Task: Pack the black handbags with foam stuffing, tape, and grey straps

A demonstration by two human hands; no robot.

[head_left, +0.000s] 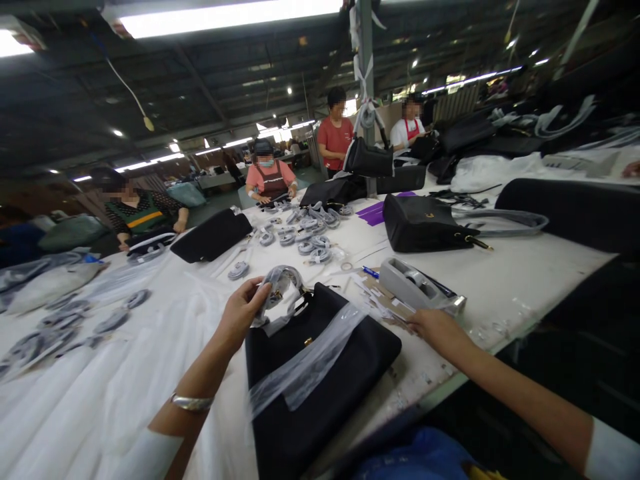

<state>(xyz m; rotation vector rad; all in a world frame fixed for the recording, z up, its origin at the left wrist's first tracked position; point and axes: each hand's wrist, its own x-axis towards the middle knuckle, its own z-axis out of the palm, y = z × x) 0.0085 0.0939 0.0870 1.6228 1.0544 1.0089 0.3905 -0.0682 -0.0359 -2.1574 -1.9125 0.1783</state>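
My left hand (pixel 244 312) grips a coiled bag strap (pixel 296 275) wrapped in grey-clear plastic, holding it up at the top edge of a black handbag (pixel 345 380). The bag lies flat in front of me, with a clear plastic strip (pixel 310 363) across it and a small gold clasp (pixel 308 341). To the right, my right hand (pixel 436 329) reaches to a pile of white and brown paper slips (pixel 385 299). Its fingers are pressed together at the pile's edge; what is between them is hidden. Just beyond that hand stands a grey tape dispenser (pixel 407 280).
Several coiled straps (pixel 305 233) lie mid-table. White plastic sheeting (pixel 135 380) covers the left side. A black bag (pixel 420 223) stands beyond the dispenser, by a purple sheet (pixel 373 210). A post (pixel 367 60) rises at the back. Several co-workers sit or stand around the table.
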